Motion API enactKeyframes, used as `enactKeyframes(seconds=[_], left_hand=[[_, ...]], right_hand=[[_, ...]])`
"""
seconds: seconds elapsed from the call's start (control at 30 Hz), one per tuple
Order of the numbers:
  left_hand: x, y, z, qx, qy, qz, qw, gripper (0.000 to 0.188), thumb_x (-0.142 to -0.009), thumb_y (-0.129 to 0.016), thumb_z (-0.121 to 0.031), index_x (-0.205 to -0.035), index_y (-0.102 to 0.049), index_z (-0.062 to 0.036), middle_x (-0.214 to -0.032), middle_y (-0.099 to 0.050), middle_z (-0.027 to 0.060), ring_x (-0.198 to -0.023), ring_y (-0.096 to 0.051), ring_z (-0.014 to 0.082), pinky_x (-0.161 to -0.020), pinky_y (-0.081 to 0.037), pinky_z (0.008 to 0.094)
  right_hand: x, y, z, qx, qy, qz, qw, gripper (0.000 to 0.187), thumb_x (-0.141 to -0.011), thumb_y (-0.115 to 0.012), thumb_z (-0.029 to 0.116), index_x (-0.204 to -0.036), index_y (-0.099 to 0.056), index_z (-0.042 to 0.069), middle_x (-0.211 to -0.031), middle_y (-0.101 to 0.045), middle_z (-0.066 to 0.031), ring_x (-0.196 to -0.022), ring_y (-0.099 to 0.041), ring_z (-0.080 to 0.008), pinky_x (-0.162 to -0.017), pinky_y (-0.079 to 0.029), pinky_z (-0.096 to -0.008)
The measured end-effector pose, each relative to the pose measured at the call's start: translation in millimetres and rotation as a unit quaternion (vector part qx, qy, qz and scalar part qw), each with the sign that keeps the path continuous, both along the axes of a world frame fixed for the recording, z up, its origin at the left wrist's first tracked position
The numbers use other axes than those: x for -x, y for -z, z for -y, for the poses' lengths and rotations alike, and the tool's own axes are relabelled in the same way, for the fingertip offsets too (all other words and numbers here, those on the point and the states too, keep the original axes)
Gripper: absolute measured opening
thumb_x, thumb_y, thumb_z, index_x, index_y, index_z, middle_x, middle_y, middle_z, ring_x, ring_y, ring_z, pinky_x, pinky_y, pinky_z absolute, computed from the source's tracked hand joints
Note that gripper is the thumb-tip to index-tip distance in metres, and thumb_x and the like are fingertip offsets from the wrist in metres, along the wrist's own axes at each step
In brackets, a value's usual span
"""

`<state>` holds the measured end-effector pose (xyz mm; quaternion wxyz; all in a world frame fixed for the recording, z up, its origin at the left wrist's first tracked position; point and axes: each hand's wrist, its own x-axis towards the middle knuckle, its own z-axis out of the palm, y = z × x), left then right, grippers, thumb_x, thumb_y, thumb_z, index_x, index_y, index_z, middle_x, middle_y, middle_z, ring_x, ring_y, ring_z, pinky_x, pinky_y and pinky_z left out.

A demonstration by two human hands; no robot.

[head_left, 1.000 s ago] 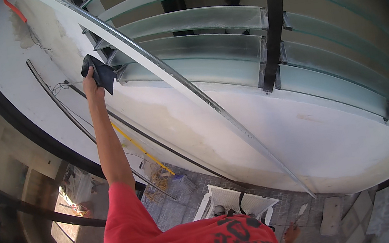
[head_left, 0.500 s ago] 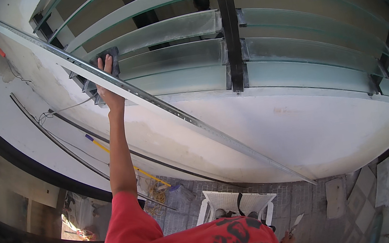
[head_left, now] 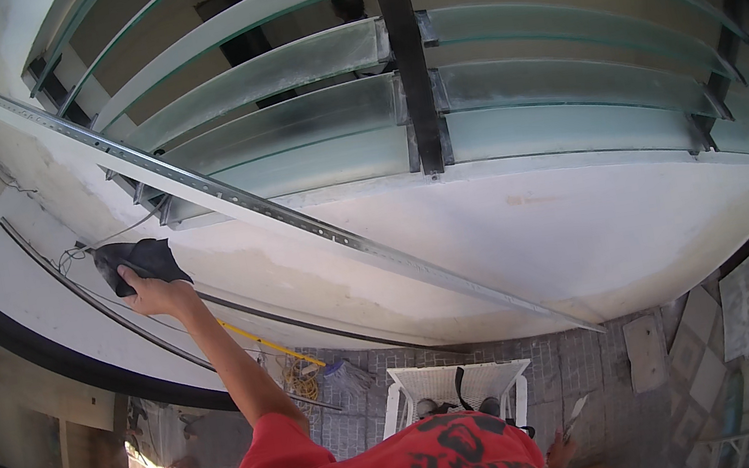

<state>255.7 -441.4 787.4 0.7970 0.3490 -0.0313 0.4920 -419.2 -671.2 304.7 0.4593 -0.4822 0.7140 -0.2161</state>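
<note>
My left hand [head_left: 151, 293] is stretched out to the upper left, closed on a black cloth [head_left: 144, 261] that hangs creased past the fingers. The cloth is in front of the white wall, below the left corner of the louvre window [head_left: 299, 114]. Its glass slats are tilted and look smeared with dust. Low by my right side, my right hand [head_left: 560, 448] grips what looks like a putty knife [head_left: 574, 411], its pale blade pointing up and away. The knife's handle is mostly hidden in the fingers.
A long metal channel [head_left: 335, 230] slants across the window's lower left down to the right. My feet are on a white chair [head_left: 459, 381]. Dark tubes [head_left: 312, 331], a yellow pole [head_left: 264, 339] and coiled cord [head_left: 301, 381] lie lower left. Loose tiles [head_left: 645, 353] rest at right.
My left hand has come off the glass slats, bringing the black cloth down and left past the metal channel. The right hand stays low with the knife. The view has shifted slightly.
</note>
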Motion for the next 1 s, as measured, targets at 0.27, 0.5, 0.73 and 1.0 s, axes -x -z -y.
enactKeyframes(seconds=[0.27,0.5,0.73,1.0], left_hand=[[178,-34,121,-0.060,0.170,0.079,0.980,0.040,-0.099,-0.064,-0.025,-0.124,-0.058,0.0052,-0.112,-0.066,0.0112,-0.091,-0.067,0.0160,-0.077,-0.058,0.0280],[144,-64,226,0.106,0.375,0.012,0.921,0.038,-0.104,-0.054,-0.029,-0.130,-0.052,-0.0023,-0.119,-0.057,0.0081,-0.105,-0.057,0.0194,-0.091,-0.048,0.0387],[49,-79,245,0.289,0.436,-0.041,0.851,0.036,-0.106,-0.038,-0.022,-0.135,-0.048,-0.0034,-0.132,-0.054,0.0128,-0.119,-0.054,0.0291,-0.104,-0.043,0.0514],[68,-70,294,0.371,0.620,0.068,0.688,0.039,-0.103,-0.032,-0.016,-0.131,-0.051,0.0023,-0.137,-0.052,0.0228,-0.127,-0.051,0.0396,-0.110,-0.038,0.0620]], right_hand=[[-12,-35,22,-0.008,-0.145,-0.099,0.984,0.041,-0.090,-0.068,0.035,-0.072,-0.056,0.000,-0.054,-0.053,-0.0081,-0.044,-0.056,-0.0200,-0.041,-0.041,-0.0398],[-5,59,82,0.090,-0.154,-0.002,0.984,0.043,-0.091,-0.066,0.035,-0.068,-0.056,0.000,-0.053,-0.053,-0.0088,-0.041,-0.053,-0.0214,-0.042,-0.042,-0.0395],[3,33,89,0.058,-0.167,0.031,0.984,0.044,-0.092,-0.065,0.035,-0.069,-0.052,0.000,-0.052,-0.051,-0.0081,-0.040,-0.052,-0.0217,-0.043,-0.043,-0.0392],[46,8,56,-0.045,-0.023,0.039,0.998,0.038,-0.092,-0.067,0.031,-0.072,-0.049,0.005,-0.054,-0.048,-0.0051,-0.039,-0.048,-0.0172,-0.034,-0.035,-0.0346]])
